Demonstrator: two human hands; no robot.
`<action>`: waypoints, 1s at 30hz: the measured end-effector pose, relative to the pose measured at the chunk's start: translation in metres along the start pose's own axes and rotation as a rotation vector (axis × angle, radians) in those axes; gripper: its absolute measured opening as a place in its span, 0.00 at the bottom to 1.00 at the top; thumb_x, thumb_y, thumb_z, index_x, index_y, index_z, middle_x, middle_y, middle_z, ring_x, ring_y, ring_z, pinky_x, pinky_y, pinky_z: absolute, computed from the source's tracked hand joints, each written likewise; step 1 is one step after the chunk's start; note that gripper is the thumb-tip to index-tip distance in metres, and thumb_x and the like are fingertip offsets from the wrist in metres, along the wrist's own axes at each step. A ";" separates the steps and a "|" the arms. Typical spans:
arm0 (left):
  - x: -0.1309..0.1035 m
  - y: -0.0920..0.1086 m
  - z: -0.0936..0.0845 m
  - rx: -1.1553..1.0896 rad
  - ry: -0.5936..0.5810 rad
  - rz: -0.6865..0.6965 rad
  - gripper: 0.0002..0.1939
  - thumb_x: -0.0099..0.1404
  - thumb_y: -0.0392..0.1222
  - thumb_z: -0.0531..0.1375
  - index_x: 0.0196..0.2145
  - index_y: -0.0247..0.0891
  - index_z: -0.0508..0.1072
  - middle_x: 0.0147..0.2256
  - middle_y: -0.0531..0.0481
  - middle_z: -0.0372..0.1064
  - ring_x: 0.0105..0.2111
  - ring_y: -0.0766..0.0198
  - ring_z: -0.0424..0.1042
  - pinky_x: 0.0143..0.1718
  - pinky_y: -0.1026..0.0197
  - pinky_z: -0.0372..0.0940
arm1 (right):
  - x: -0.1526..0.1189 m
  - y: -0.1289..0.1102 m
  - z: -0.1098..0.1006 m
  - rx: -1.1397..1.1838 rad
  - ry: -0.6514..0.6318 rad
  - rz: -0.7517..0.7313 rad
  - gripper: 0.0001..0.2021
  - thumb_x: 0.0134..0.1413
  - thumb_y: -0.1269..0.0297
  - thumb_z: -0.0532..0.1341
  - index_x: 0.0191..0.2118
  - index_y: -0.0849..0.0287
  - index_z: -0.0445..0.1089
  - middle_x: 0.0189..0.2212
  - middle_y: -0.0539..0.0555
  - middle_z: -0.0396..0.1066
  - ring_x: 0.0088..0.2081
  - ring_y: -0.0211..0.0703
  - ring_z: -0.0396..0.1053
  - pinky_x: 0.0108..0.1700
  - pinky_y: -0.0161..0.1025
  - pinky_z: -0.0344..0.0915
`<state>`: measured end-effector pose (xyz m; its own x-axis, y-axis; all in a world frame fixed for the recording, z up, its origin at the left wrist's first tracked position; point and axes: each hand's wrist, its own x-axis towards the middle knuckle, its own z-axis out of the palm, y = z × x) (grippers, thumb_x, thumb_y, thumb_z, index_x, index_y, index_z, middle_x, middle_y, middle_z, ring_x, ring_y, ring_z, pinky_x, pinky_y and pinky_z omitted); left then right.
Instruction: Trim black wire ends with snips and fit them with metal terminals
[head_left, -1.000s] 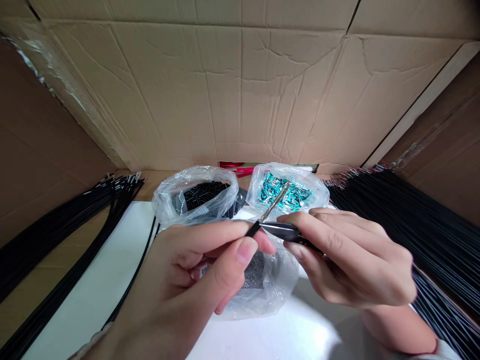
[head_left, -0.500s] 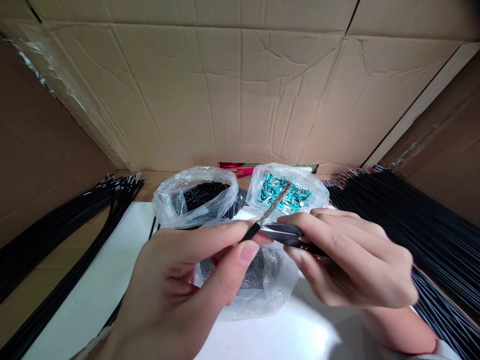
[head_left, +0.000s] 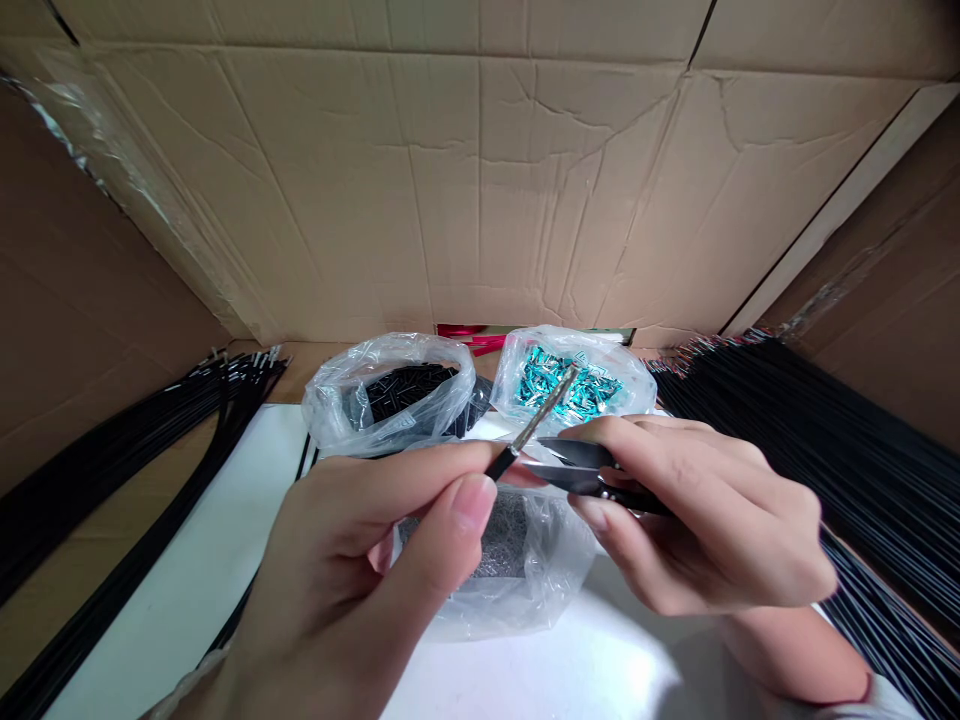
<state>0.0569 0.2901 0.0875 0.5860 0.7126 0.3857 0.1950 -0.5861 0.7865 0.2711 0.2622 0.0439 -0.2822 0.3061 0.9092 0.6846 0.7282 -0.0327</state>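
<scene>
Between its thumb and index finger, my left hand (head_left: pixel 382 560) pinches a black cable (head_left: pixel 501 463). The cable's stripped end, a silvery shielded length, points up and to the right. My right hand (head_left: pixel 697 520) is closed around a small pair of black scissors (head_left: pixel 577 478), whose handles are mostly hidden in the fingers. The blades are parted, with their tips close to the cable where the black jacket ends; I cannot tell whether they touch it. Below the hands, partly covered by them, lies a clear plastic bag (head_left: pixel 525 605) of fine, see-through pieces.
Behind the hands stand a plastic bag of short black tubes (head_left: pixel 411 388) and a plastic bag of teal and silver pieces (head_left: pixel 540 375). Bundles of black cables lie on the left (head_left: pixel 135 470) and right (head_left: pixel 817 430). A cardboard wall (head_left: pixel 450 200) closes off the back.
The scissor blades have opened, having been closed together beside the cable. My left thumb has shifted slightly left along the cable, showing more of its black jacket.
</scene>
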 end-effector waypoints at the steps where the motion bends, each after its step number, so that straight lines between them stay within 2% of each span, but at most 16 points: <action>1: 0.000 0.000 0.000 0.016 0.017 0.011 0.25 0.77 0.41 0.51 0.20 0.40 0.58 0.15 0.59 0.55 0.15 0.71 0.52 0.19 0.65 0.55 | 0.002 0.000 0.000 0.019 0.020 -0.011 0.11 0.65 0.72 0.60 0.50 0.66 0.73 0.24 0.51 0.73 0.21 0.40 0.67 0.23 0.40 0.68; 4: 0.001 0.002 0.002 0.093 0.067 0.042 0.22 0.74 0.38 0.54 0.20 0.40 0.62 0.15 0.60 0.57 0.15 0.72 0.54 0.19 0.67 0.55 | 0.008 -0.002 -0.002 0.025 0.027 -0.038 0.10 0.65 0.73 0.60 0.49 0.69 0.72 0.23 0.52 0.74 0.20 0.38 0.67 0.22 0.40 0.68; 7: 0.004 0.002 0.001 0.152 0.089 0.057 0.19 0.71 0.37 0.56 0.21 0.41 0.66 0.16 0.60 0.60 0.17 0.72 0.57 0.19 0.68 0.56 | 0.014 -0.003 -0.004 -0.005 -0.006 -0.021 0.12 0.66 0.72 0.60 0.53 0.66 0.71 0.22 0.49 0.73 0.20 0.39 0.68 0.21 0.39 0.67; 10: 0.002 0.000 0.000 0.190 0.093 0.054 0.17 0.69 0.37 0.57 0.21 0.41 0.68 0.17 0.59 0.63 0.17 0.71 0.59 0.19 0.67 0.57 | 0.017 -0.004 -0.007 0.048 -0.043 0.015 0.12 0.66 0.71 0.61 0.53 0.63 0.70 0.26 0.51 0.78 0.21 0.37 0.71 0.20 0.37 0.67; 13: -0.002 -0.001 0.000 0.217 0.124 0.021 0.14 0.68 0.39 0.59 0.24 0.41 0.72 0.20 0.57 0.68 0.19 0.69 0.64 0.20 0.66 0.60 | 0.016 -0.004 -0.007 0.064 -0.017 -0.007 0.11 0.63 0.74 0.63 0.50 0.66 0.72 0.25 0.52 0.76 0.20 0.37 0.69 0.20 0.37 0.65; 17: -0.006 -0.003 0.003 0.234 0.214 0.015 0.08 0.66 0.40 0.62 0.28 0.43 0.78 0.20 0.57 0.67 0.20 0.67 0.66 0.20 0.66 0.63 | 0.010 -0.003 -0.007 -0.018 0.048 -0.018 0.15 0.62 0.77 0.64 0.54 0.68 0.74 0.27 0.53 0.76 0.25 0.40 0.72 0.25 0.37 0.69; 20: -0.006 -0.006 0.006 0.233 0.257 0.063 0.06 0.64 0.38 0.64 0.30 0.45 0.79 0.19 0.59 0.67 0.18 0.69 0.65 0.19 0.67 0.63 | 0.010 -0.003 -0.011 0.018 0.010 -0.015 0.17 0.62 0.78 0.63 0.56 0.67 0.73 0.31 0.54 0.79 0.29 0.40 0.76 0.29 0.35 0.74; 21: -0.006 -0.008 0.007 0.226 0.279 0.082 0.05 0.64 0.37 0.65 0.33 0.47 0.80 0.20 0.60 0.69 0.19 0.69 0.66 0.19 0.68 0.63 | 0.011 -0.003 -0.013 0.045 0.005 -0.004 0.17 0.61 0.79 0.63 0.56 0.67 0.73 0.31 0.54 0.79 0.30 0.40 0.76 0.30 0.35 0.75; 23: -0.007 -0.009 0.009 0.194 0.323 0.109 0.12 0.63 0.34 0.65 0.39 0.52 0.81 0.23 0.62 0.74 0.20 0.70 0.69 0.21 0.70 0.66 | 0.012 -0.004 -0.015 0.092 -0.002 0.033 0.17 0.59 0.80 0.65 0.54 0.66 0.74 0.31 0.53 0.79 0.29 0.39 0.76 0.31 0.33 0.76; 25: -0.008 -0.010 0.010 0.160 0.342 0.118 0.14 0.63 0.33 0.65 0.41 0.54 0.81 0.25 0.63 0.75 0.21 0.71 0.71 0.23 0.70 0.68 | 0.013 -0.004 -0.015 0.127 0.007 0.062 0.17 0.59 0.80 0.65 0.54 0.65 0.74 0.30 0.52 0.78 0.28 0.37 0.74 0.30 0.33 0.76; 28: -0.006 -0.008 0.009 0.118 0.295 0.078 0.07 0.65 0.35 0.65 0.34 0.48 0.80 0.20 0.61 0.70 0.19 0.71 0.67 0.20 0.70 0.64 | 0.012 -0.005 -0.011 0.184 0.052 0.074 0.19 0.60 0.80 0.65 0.56 0.65 0.73 0.35 0.55 0.81 0.31 0.38 0.77 0.31 0.32 0.78; 29: -0.005 -0.007 0.008 0.075 0.267 0.073 0.07 0.66 0.36 0.65 0.29 0.44 0.78 0.18 0.61 0.66 0.17 0.72 0.64 0.18 0.70 0.60 | 0.012 -0.005 -0.009 0.204 0.070 0.075 0.19 0.59 0.81 0.65 0.56 0.65 0.73 0.36 0.55 0.82 0.32 0.38 0.78 0.32 0.32 0.79; 30: -0.004 -0.006 0.007 0.025 0.226 0.052 0.12 0.68 0.38 0.63 0.25 0.42 0.75 0.16 0.60 0.62 0.16 0.73 0.61 0.16 0.70 0.57 | 0.011 -0.006 -0.007 0.226 0.087 0.080 0.20 0.58 0.81 0.66 0.55 0.64 0.74 0.37 0.56 0.82 0.33 0.39 0.79 0.33 0.33 0.79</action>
<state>0.0584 0.2882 0.0777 0.4053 0.7477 0.5260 0.1899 -0.6317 0.7516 0.2686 0.2575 0.0569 -0.1675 0.3216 0.9320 0.5321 0.8253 -0.1891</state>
